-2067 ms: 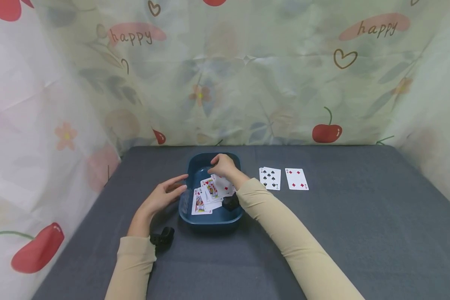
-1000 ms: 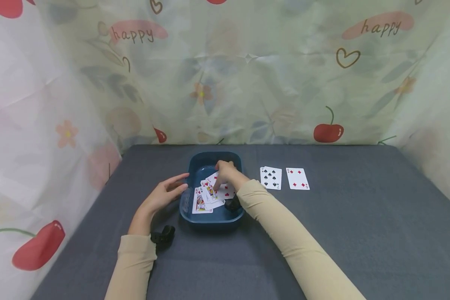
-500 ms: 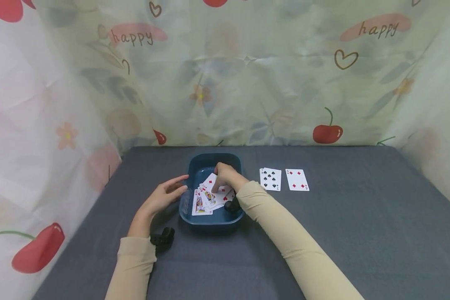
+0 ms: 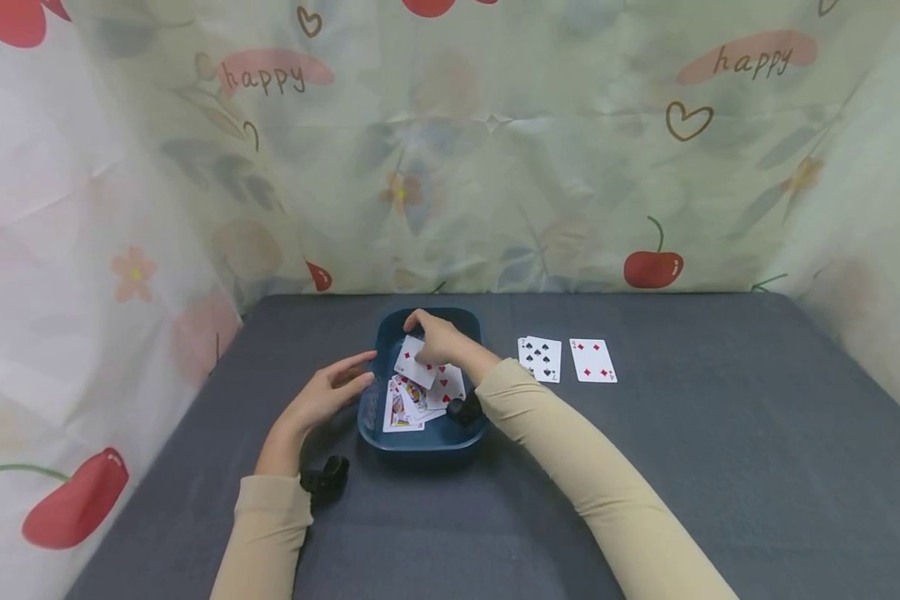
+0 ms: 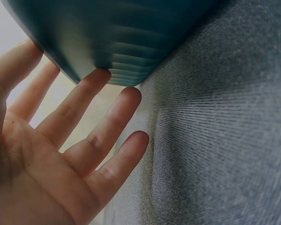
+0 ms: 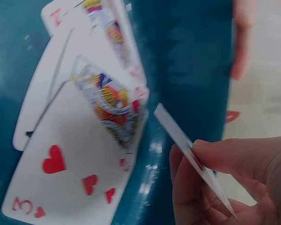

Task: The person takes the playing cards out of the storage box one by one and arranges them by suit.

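Note:
My right hand (image 4: 444, 343) pinches a red diamond playing card (image 4: 414, 363) between thumb and fingers, above the far part of the blue tub (image 4: 420, 445). From the right wrist view, the held card (image 6: 185, 145) shows nearly edge-on. Under it in the tub lies an overlapping pile of playing cards, with the three of hearts (image 6: 75, 164) on top and a face card (image 6: 113, 101) partly showing. My left hand (image 4: 321, 402) is at the tub's left side, fingers extended. Seen from the left wrist, its fingertips meet the tub's outer wall (image 5: 84, 33).
On the grey cloth (image 4: 682, 467) right of the tub lie a seven of spades (image 4: 542, 360), overlapping another card, and a four of diamonds (image 4: 592, 362). A patterned curtain (image 4: 465, 167) encloses the back and sides. Black wrist cameras sit on both wrists.
My right hand reached down to the pile, took the diamond card and lifted it away to the far left, uncovering the three of hearts. My left hand stayed in place.

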